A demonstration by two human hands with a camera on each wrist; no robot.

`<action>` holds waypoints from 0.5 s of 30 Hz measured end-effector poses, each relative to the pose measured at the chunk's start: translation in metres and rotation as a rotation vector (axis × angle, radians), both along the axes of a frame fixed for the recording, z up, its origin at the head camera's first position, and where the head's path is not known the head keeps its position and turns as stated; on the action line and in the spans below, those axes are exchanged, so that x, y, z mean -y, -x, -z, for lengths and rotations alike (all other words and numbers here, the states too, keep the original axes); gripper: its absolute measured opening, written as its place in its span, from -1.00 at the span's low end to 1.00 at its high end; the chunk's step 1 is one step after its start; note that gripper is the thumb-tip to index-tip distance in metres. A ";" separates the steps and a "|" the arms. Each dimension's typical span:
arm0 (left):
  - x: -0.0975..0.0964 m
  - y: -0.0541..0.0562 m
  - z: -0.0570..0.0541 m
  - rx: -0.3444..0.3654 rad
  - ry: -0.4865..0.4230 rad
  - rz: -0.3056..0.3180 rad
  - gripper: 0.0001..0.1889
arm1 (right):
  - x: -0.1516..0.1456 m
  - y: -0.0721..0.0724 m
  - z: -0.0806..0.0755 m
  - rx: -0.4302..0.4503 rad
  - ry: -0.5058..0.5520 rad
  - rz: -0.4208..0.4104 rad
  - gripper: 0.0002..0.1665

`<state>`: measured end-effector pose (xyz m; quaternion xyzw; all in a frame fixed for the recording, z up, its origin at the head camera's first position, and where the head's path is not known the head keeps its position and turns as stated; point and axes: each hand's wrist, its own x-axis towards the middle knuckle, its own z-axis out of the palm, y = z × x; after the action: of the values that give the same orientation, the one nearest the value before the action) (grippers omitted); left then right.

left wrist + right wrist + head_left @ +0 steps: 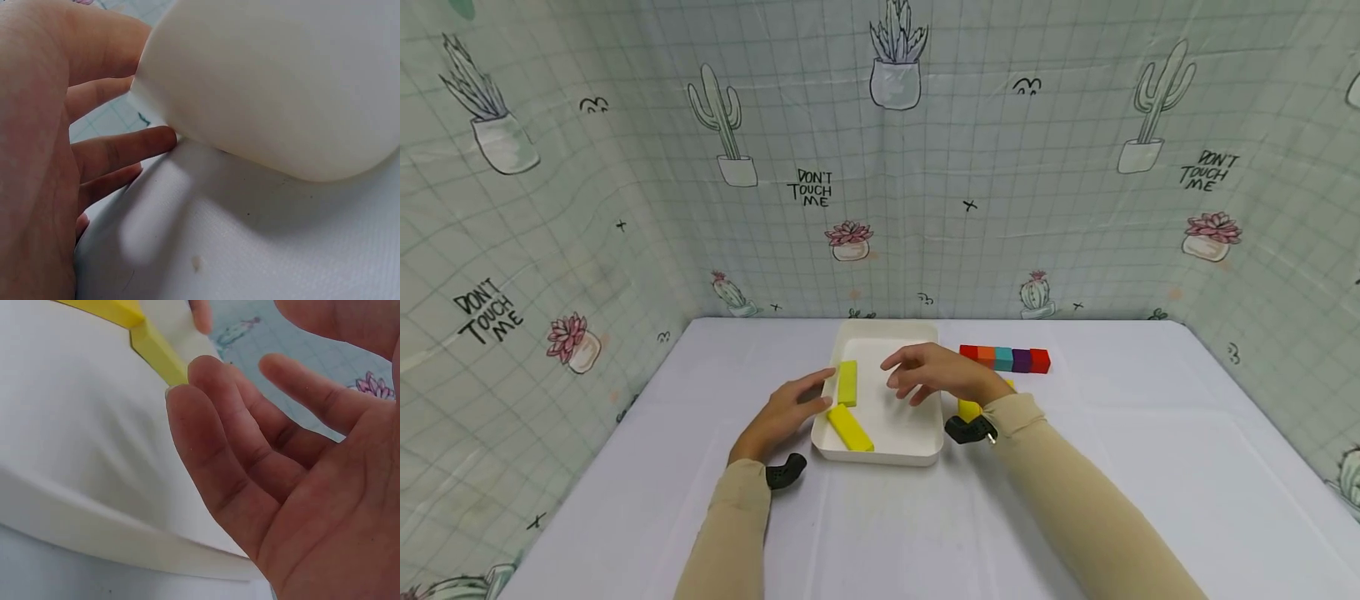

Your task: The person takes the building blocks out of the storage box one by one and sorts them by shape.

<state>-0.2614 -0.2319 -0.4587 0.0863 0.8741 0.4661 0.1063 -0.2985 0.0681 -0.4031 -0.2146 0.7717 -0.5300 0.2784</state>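
My left hand (777, 419) is at the left side of a white tray (906, 458), its fingers relaxed and the fingertips right at the wall; in the left wrist view they reach along the outside. Inside the tray, along that side, lie a yellow-green block (847, 383) and a yellow block (850, 429), their ends close together. Over the middle of the tray hovers my right hand (943, 372), fingers loosely bent and apart. The right wrist view shows nothing between the fingers of this hand (300, 462).
Beyond the tray's right side lies a row of small blocks (1003, 359) in red, orange, teal and purple. Something yellow (968, 411) is partly hidden under the right wrist. A patterned cloth (917, 167) forms walls behind and beside the white table (880, 533).
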 end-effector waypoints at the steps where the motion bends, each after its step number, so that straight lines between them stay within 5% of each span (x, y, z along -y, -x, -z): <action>1: 0.000 0.000 -0.001 -0.003 0.000 0.003 -0.39 | 0.002 0.001 0.001 -0.003 -0.005 0.001 -0.42; 15: 0.000 0.004 0.001 -0.014 -0.006 0.018 -0.40 | 0.031 0.004 0.007 0.040 -0.131 -0.148 -0.39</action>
<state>-0.2651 -0.2321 -0.4599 0.0977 0.8726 0.4672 0.1039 -0.3024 0.0373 -0.4105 -0.2415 0.7811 -0.4606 0.3456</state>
